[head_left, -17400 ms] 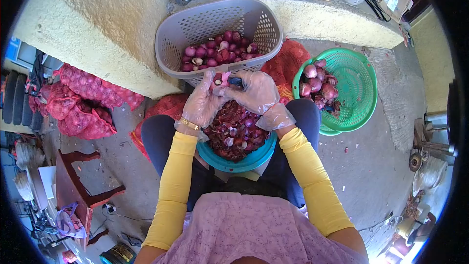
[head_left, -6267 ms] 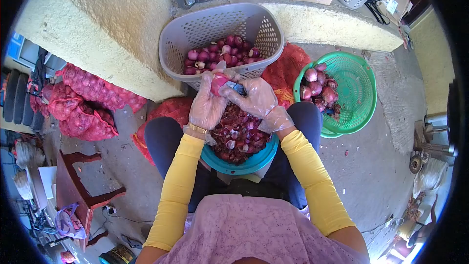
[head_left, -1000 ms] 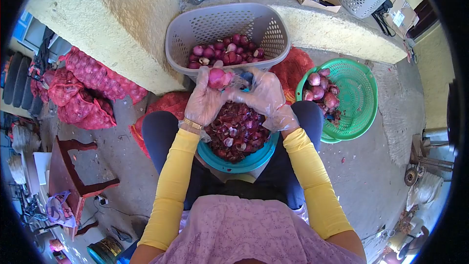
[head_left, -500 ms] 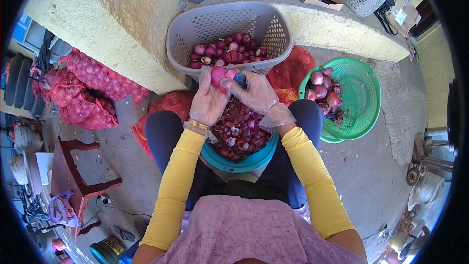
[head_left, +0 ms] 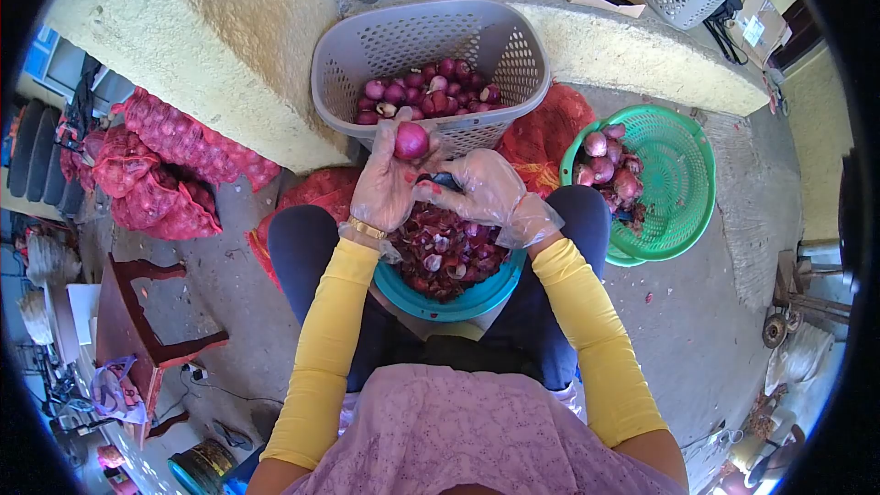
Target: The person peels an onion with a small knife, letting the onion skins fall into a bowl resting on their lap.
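Note:
A smooth red onion (head_left: 412, 140) rests in my left hand (head_left: 383, 185), gripped by the fingers in a clear plastic glove. Close beside it, my right hand (head_left: 484, 185), gloved the same way, is closed on a small dark-blue tool (head_left: 445, 181); most of it is hidden by the fingers, so its kind is unclear. Both hands are above a turquoise basin (head_left: 440, 310) between my knees, heaped with onion skins (head_left: 445, 257). Just beyond the hands stands a grey perforated basket (head_left: 335, 82) with peeled red onions (head_left: 435, 92) inside.
At right, a green colander (head_left: 687, 174) holds unpeeled onions (head_left: 610, 165). Red mesh sacks (head_left: 550, 128) lie beside the basket, and more onion sacks (head_left: 156, 192) are at left. A wall (head_left: 211, 46) borders the basket. A wooden table (head_left: 124, 348) lies on its side.
The onion now sits exposed in my left hand. My right hand has drawn down and slightly right, away from the onion, with the dark-blue tool still in it.

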`<state>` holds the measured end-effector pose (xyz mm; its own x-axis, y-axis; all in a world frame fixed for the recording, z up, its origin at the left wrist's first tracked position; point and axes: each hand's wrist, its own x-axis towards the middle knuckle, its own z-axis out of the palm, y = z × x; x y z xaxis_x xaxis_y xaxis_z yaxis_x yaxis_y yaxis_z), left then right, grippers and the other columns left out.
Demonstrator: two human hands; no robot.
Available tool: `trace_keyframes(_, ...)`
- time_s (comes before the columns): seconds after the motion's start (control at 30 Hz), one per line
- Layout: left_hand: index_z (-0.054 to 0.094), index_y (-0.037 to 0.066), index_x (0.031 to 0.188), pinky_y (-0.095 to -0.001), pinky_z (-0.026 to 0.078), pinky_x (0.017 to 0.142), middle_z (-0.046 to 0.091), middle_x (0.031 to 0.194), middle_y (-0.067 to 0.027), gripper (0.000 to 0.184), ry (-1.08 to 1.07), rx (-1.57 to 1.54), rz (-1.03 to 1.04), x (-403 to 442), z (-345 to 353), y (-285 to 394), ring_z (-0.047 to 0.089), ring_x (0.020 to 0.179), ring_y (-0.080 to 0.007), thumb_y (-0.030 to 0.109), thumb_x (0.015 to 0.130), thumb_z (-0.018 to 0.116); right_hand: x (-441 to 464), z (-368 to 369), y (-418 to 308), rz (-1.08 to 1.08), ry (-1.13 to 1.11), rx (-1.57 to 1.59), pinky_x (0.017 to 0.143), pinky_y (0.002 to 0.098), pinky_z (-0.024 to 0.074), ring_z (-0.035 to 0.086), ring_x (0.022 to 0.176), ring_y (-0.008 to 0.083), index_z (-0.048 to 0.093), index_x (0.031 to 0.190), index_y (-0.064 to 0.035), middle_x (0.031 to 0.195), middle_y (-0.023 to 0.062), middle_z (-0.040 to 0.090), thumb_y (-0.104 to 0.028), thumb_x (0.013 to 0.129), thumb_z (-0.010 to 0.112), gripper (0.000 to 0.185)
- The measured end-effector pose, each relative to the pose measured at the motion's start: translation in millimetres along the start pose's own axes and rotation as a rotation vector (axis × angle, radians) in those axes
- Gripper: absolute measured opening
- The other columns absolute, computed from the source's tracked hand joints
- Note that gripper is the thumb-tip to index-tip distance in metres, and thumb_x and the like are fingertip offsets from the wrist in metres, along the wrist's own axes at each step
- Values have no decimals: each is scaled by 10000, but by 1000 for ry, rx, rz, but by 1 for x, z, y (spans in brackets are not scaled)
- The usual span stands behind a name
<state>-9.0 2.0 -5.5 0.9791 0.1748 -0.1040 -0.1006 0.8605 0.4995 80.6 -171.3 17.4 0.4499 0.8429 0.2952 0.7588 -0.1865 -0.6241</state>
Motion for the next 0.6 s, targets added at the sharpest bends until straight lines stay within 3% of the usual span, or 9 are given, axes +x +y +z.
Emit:
trace_keyframes(0.2,472,115,1455,-461,543,1051,584,1303,-133,505,29,1,40,5,-8,7,629,1173,-286,425,1068,565,0,-15,-3,115,-182,-67,729,521,550,688,776,440,759,928,-100,816,230,706,-571,871,730,475)
trace_keyframes(0.33,521,94,1379,-469,533,1072,577,1316,-104,431,-66,-33,100,9,-16,13,587,1239,-288,390,1071,567,-4,-12,7,213,-288,-136,787,510,564,715,835,423,759,941,-69,844,222,727,-704,711,791,676)
trace_keyframes(0.37,500,72,1417,-476,515,1101,556,1379,-136,454,-86,-74,163,8,-16,14,560,1285,-297,373,1080,546,-6,-12,9,230,-315,-136,802,509,566,721,850,420,756,934,-57,845,221,729,-744,664,799,740)
trace_keyframes(0.4,480,50,1455,-483,497,1130,535,1443,-169,479,-106,-115,228,7,-16,15,534,1331,-307,356,1090,524,-6,-12,8,231,-315,-136,802,509,566,721,850,420,756,934,-57,845,221,729,-744,664,799,740)
trace_keyframes(0.5,461,3,1469,-497,472,1154,519,1459,-180,494,-74,-204,168,8,-16,19,496,1371,-309,321,1096,519,-3,-15,3,261,-321,-67,808,511,564,718,870,431,754,966,-41,857,236,726,-762,677,781,777)
trace_keyframes(0.6,436,-23,1487,-498,468,1159,505,1473,-191,487,-50,-110,184,8,-12,19,515,1353,-305,257,1096,512,2,-12,2,345,-343,-120,794,514,560,715,873,437,755,1015,-39,878,246,729,-763,715,753,783)
